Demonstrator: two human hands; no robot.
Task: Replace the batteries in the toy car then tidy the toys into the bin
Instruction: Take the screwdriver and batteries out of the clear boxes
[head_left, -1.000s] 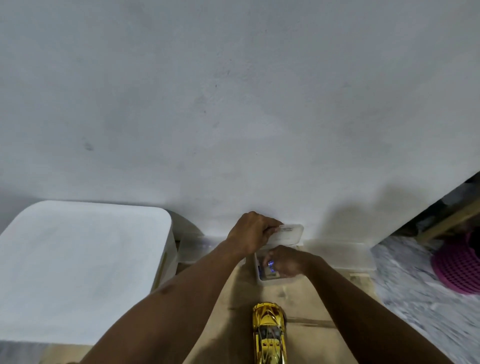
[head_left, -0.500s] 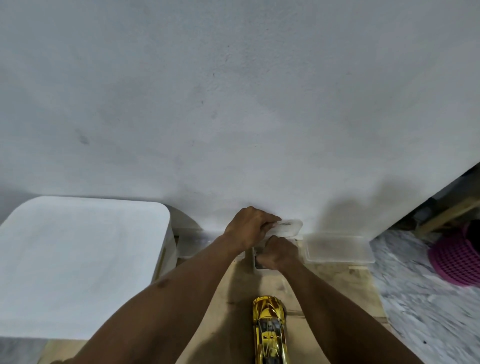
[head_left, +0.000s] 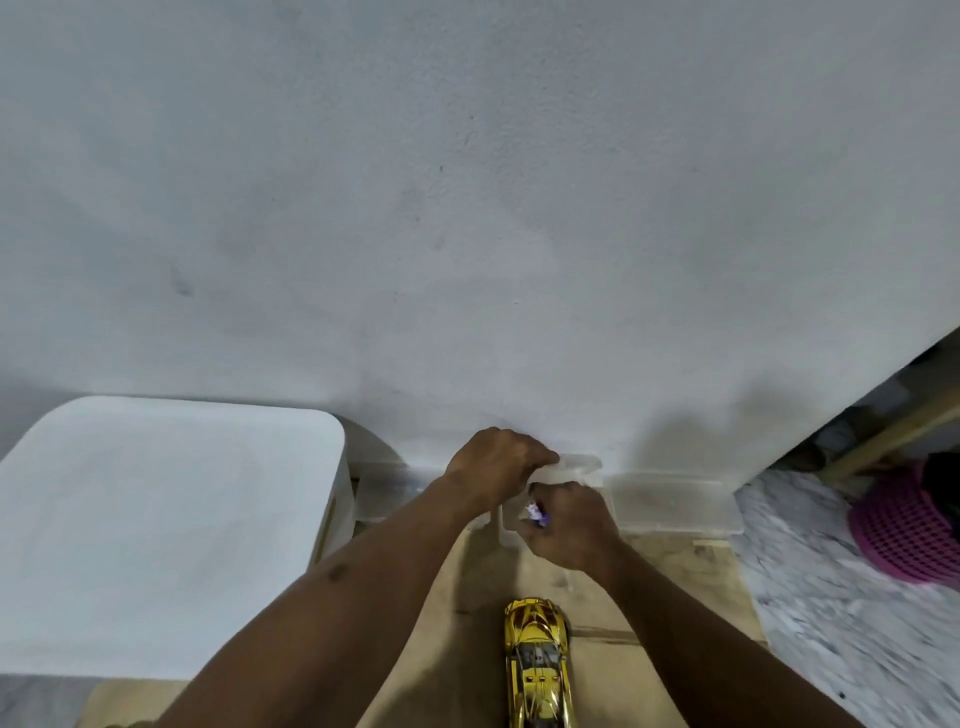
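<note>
A shiny gold toy car lies on the wooden board near the bottom edge, nose toward the wall. Beyond it stands a small clear plastic box against the wall. My left hand holds the box's clear lid tilted up. Just over the box, my right hand is closed around a small purple-and-white battery, only partly visible between the fingers. What else the box contains is hidden by my hands.
A large white bin with a white lid stands at the left. A clear lidded container sits against the wall at the right, another at the left of my hands. A pink basket rests on the marble floor far right.
My right hand has come up out of the small box with a purple-and-white battery in its fingers. My left hand keeps the lid raised. The car has not moved.
</note>
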